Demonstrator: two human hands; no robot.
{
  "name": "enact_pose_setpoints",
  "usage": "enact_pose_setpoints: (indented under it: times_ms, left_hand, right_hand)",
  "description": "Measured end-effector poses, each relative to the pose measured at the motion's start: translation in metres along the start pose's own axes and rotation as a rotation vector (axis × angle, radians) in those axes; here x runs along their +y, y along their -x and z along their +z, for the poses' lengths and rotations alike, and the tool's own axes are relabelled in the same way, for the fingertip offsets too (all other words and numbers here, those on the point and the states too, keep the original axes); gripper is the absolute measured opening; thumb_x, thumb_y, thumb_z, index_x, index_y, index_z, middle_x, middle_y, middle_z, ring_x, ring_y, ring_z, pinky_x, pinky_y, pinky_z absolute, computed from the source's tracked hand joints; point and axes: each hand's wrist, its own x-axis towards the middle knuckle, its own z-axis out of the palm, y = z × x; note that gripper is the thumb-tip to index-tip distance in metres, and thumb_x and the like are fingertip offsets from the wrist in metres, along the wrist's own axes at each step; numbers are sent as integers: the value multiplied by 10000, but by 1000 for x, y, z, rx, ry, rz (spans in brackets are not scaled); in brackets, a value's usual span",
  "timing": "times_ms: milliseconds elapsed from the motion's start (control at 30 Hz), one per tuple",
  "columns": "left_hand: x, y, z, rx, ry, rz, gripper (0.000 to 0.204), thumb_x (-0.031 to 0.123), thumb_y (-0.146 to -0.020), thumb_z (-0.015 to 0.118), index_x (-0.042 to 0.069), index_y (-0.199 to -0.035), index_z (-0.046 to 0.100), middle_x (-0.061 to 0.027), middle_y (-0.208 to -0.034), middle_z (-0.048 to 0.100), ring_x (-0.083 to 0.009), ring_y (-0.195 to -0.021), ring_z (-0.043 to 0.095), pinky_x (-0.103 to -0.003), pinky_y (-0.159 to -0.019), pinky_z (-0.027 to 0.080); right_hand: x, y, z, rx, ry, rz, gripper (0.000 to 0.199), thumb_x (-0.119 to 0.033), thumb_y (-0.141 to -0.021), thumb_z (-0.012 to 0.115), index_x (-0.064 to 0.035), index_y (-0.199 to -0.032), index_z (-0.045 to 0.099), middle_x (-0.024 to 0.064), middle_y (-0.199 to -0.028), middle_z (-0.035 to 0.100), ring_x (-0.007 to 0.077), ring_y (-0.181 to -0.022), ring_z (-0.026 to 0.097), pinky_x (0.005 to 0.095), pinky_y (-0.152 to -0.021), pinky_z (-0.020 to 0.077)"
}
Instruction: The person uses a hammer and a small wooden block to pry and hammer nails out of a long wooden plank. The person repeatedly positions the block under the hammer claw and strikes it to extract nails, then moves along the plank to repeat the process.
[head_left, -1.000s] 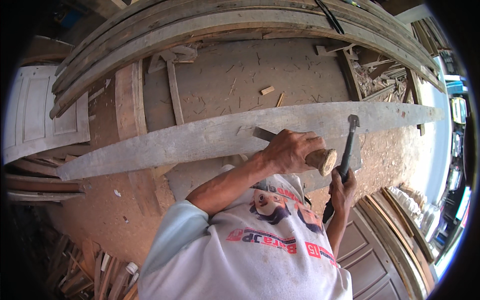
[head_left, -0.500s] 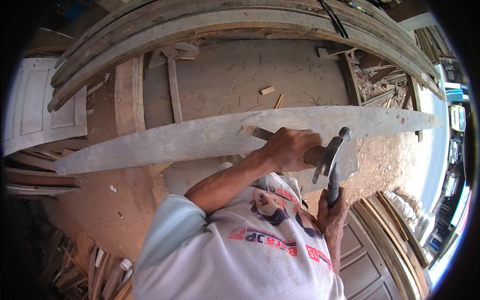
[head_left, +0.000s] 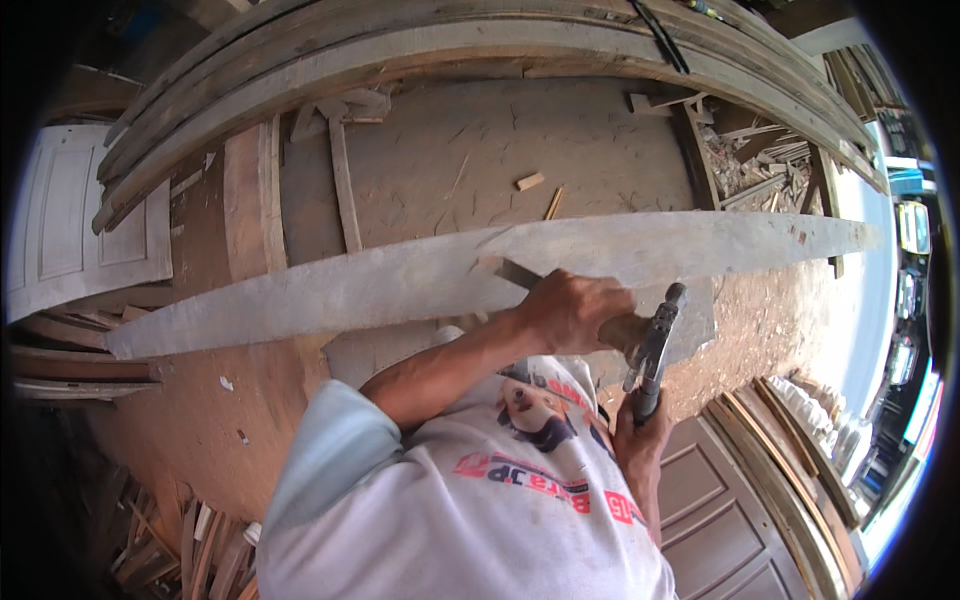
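Observation:
My left hand [head_left: 575, 312] is closed around the wooden handle of a chisel [head_left: 520, 274]. Its flat blade slants up and left onto the long pale wooden plank [head_left: 390, 277], beside a small light-coloured cut in the wood. In my right hand [head_left: 642, 432] is a claw hammer [head_left: 657, 352], held by its dark grip. The hammer's head is at the butt end of the chisel handle; whether they touch, I cannot tell. Part of the chisel handle is hidden by my left fingers.
Long beams [head_left: 420, 45] lie across the far side. A small wood block [head_left: 530, 181] and thin sticks rest beyond the plank. Panelled doors stand at far left [head_left: 90, 215] and near right [head_left: 725, 515]. Timber offcuts [head_left: 200, 545] are piled at near left.
The hammer has come left, its head now turned and right by the chisel handle's end. My right hand has shifted left and slightly down. The chisel stays on the same spot of the plank.

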Motion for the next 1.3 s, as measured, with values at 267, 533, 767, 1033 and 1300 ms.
enact_pose_setpoints:
  times_ms: [267, 533, 767, 1033, 1300]
  left_hand:
    - [2, 3, -1, 8, -22, -9, 459, 238, -653, 933, 146, -961, 605, -46, -868, 687, -275, -750, 751, -426, -622, 607]
    - [3, 12, 8, -60, -52, 6, 369, 202, -712, 866, 147, -961, 600, -46, -829, 676, -287, -709, 745, -425, -570, 596]
    - [0, 14, 25, -132, -184, 8, 259, 148, -769, 755, 142, -995, 629, -81, -855, 687, -298, -742, 754, -441, -595, 599]
    - [-5, 25, 46, -182, -391, 60, 97, 177, -885, 659, 160, -977, 685, -66, -1021, 667, -246, -1032, 670, -396, -877, 524]
    - [-20, 40, 64, -359, -475, 33, 93, 192, -929, 619, 155, -975, 691, -74, -987, 686, -252, -981, 702, -400, -876, 537]
  right_hand:
    - [7, 4, -30, 521, -712, -219, 165, -109, -1015, 654, 11, -1118, 605, 31, -703, 565, 162, -588, 563, 318, -554, 482]
    - [9, 17, 19, -31, -95, 173, 244, -145, -950, 740, -9, -1134, 655, 205, -887, 724, 315, -859, 741, 446, -767, 571]
    - [26, 5, 20, 43, -294, 141, 184, -157, -1011, 707, 3, -1079, 644, 33, -806, 624, 121, -742, 560, 314, -682, 485]
    - [48, -12, 24, 18, -524, 278, 200, -201, -1046, 695, -36, -985, 601, -23, -680, 517, 71, -557, 479, 258, -505, 400]
    - [63, -18, 23, -10, -578, 238, 247, -256, -1053, 696, -40, -990, 597, -19, -652, 530, 72, -513, 500, 253, -459, 395]
